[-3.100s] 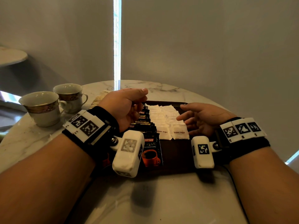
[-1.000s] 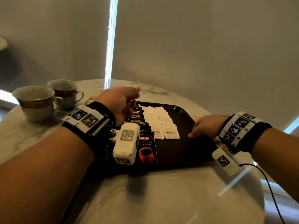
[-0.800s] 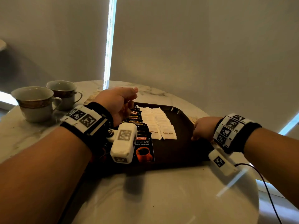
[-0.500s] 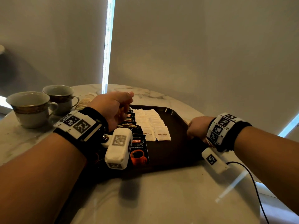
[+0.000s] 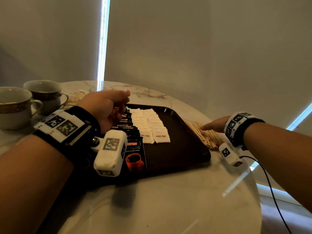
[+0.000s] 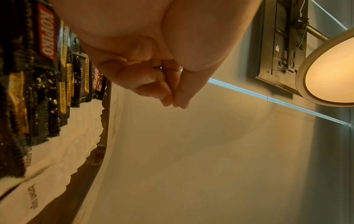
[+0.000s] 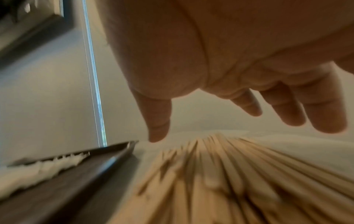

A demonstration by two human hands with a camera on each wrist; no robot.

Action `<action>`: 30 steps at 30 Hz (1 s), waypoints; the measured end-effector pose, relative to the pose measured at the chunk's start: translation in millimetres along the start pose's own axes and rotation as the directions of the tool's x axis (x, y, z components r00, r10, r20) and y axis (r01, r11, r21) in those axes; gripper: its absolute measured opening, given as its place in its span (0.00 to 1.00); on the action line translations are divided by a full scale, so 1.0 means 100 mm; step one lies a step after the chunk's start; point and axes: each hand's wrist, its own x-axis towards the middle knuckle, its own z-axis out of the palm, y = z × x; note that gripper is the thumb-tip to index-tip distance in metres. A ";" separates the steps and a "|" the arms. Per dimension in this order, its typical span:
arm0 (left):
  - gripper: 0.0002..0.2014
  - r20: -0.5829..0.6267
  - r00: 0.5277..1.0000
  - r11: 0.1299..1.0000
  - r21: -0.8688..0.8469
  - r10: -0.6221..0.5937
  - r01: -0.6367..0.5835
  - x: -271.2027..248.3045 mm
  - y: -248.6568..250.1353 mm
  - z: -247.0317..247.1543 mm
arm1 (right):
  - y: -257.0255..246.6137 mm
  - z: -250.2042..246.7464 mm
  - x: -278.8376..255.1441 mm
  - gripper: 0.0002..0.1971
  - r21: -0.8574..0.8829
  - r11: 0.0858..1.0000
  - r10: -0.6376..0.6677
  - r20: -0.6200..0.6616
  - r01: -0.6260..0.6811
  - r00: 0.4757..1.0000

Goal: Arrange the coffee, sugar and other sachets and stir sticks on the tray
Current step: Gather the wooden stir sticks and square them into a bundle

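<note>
Head view: right hand (image 5: pixel 215 124) spread above thin wooden stir sticks (image 5: pixel 205 137); left hand (image 5: pixel 104 107) curled, empty.

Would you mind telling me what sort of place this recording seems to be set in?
Probably a hotel room or lounge coffee corner: a round marble table, two gilt-banded cups, and a dark tray of coffee sachets and brown sugar sachets.
</note>
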 end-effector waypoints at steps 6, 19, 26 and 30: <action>0.08 0.014 1.000 1.000 0.015 0.016 -0.016 0.01 -0.01 -0.01 | -0.08 0.15 0.16 0.49 -0.028 0.999 0.039 0.059 -0.037 0.997; 0.07 0.015 1.000 1.000 0.017 0.013 -0.013 -0.01 -0.01 -0.02 | -0.23 0.13 0.46 0.43 -0.451 0.876 -0.225 -0.066 0.172 0.972; 0.07 0.020 1.000 1.000 0.026 0.009 -0.009 -0.01 -0.01 -0.02 | -0.19 0.14 0.54 0.35 -0.520 0.839 -0.254 -0.115 0.160 0.960; 0.07 0.018 1.000 0.999 0.029 0.017 -0.017 -0.02 -0.01 -0.01 | -0.18 0.07 0.57 0.27 -0.550 0.814 -0.328 -0.167 0.188 0.930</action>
